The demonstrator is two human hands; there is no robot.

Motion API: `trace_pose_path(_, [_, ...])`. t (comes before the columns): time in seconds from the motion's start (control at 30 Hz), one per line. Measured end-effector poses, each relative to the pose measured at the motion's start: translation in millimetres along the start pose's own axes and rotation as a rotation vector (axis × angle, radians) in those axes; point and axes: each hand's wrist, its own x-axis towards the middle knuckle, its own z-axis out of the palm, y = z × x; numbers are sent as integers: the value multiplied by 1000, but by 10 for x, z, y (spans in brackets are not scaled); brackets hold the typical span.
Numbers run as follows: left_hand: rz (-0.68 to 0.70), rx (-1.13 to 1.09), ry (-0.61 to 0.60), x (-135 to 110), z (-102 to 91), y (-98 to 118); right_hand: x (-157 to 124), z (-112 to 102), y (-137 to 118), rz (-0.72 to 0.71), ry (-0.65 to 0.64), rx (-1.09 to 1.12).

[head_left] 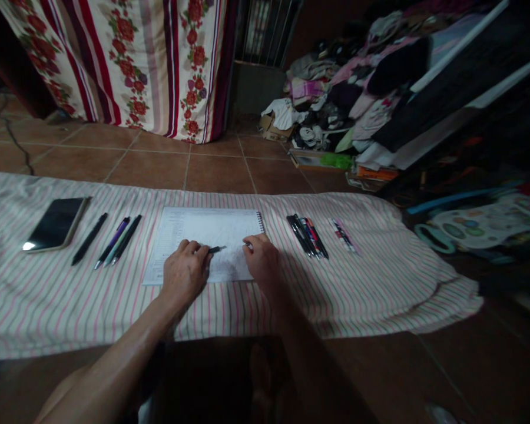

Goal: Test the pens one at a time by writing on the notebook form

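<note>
A left hand [183, 274] closes its fingers around a slim dark pen [216, 249] over a white spiral-bound notebook [207, 227] lying on a pink-striped cloth [335, 294]. The right hand [260, 259] rests its loosely bent fingers on the page, gripping nothing. A small cardboard box [269, 126] sits by heaped clothes, its contents unclear.

The notebook [207, 232] is matt white paper, wire-bound on its right edge. Beneath it lies soft, woven striped cloth [357, 282]. Left of the notebook, the phone [55, 224] looks glossy glass, the pens [115, 240] smooth plastic. Beyond it, matt clay floor tiles [216, 172].
</note>
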Motion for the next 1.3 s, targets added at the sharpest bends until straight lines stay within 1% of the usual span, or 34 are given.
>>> trace_pose_path(0.33, [10,30,33,-7,47,-23,3,-59,76,26,-35,207])
trace_pose_path(0.57, [10,23,36,-6,41,-25,-21,-95,75,16,-26,231])
trace_pose_path(0.73, [17,17,42,-12,40,-26,-21,-104,16,9,20,263])
trace_pose_path(0.83, [19,21,47,-12,37,-24,-26,-83,-48,-35,8,330])
trace_pose_path(1.0, [59,26,65,-21,36,-20,-44,-29,-118,-205,-44,348])
trace_pose_path(1.13, [75,14,76,-29,28,-21,-45,-5,-123,-231,-68,346])
trace_pose_path(1.3, [74,3,56,-34,16,-36,-38,11,-122,-237,-75,325])
